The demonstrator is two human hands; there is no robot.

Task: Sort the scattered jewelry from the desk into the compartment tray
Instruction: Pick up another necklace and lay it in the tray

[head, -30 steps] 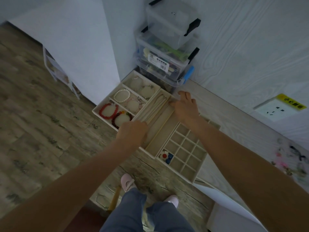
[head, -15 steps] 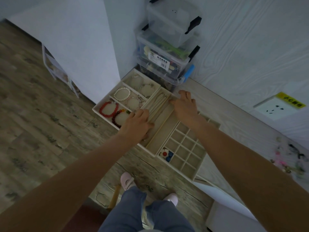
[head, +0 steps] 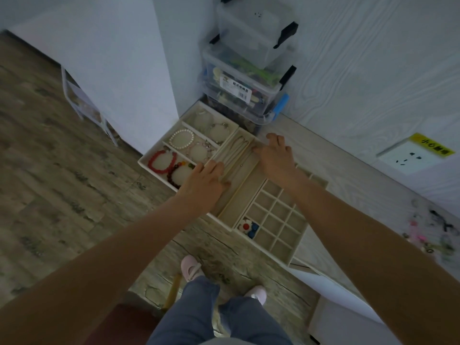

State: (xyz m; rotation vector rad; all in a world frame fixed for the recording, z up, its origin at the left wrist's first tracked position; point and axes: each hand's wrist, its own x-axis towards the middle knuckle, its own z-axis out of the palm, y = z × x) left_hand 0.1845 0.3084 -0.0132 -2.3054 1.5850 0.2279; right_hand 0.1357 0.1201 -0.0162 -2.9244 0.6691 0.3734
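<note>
Beige lining covers the compartment tray (head: 225, 221), which sits on the wood-grain desk (head: 331, 155) against the corner. In its left section lie a red bead bracelet (head: 161, 161) and a white pearl bracelet (head: 181, 139), each in its own cell. The left hand (head: 205, 184) rests palm down on the long middle slots, fingers stretched flat and gripping nothing. In those slots lie thin necklaces (head: 239, 151) (too fine to count). The right hand (head: 275, 155) rests on the far edge of the same section, fingers spread and loosely bent, holding nothing that shows. Below it, the small-cell grid (head: 278, 220) holds a flower-shaped piece (head: 246, 226). At far right, scattered jewelry (head: 430, 232) lies blurred on the desk.
</note>
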